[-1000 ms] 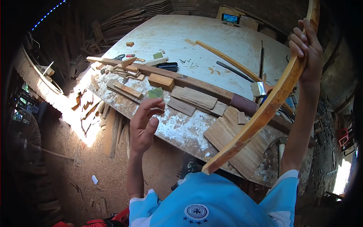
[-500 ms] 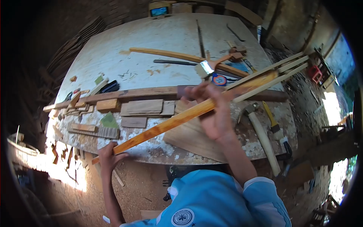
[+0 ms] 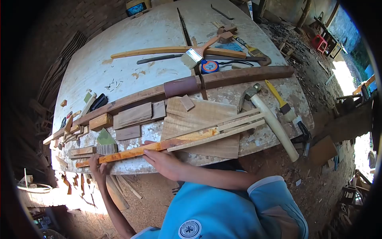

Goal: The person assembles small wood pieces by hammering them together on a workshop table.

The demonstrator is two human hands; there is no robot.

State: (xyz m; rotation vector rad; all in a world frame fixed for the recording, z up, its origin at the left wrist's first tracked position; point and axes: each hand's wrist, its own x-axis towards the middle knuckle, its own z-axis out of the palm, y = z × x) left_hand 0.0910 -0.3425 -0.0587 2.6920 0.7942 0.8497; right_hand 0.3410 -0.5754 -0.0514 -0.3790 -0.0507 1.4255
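Lowered from mid-air, the curved wooden strip [image 3: 159, 145] now lies flat along the near edge of the worktable [image 3: 131, 36]. The left hand [image 3: 97, 166] clasps its left end from below the table's rim, and the right hand [image 3: 164, 162] grips it near the middle with fingers [image 3: 149, 144] laid over the top. The strip's right end rests on a wide pale board [image 3: 199, 117], touching a bundle of thin slats [image 3: 234, 124]. To the right of the slats lies a hammer [image 3: 272, 123]. Just behind the left end sits a green scrap [image 3: 104, 137]. Farther back a long dark beam [image 3: 223, 77] crosses the table. Beyond it are a tape measure [image 3: 209, 66] and a paintbrush [image 3: 193, 57].
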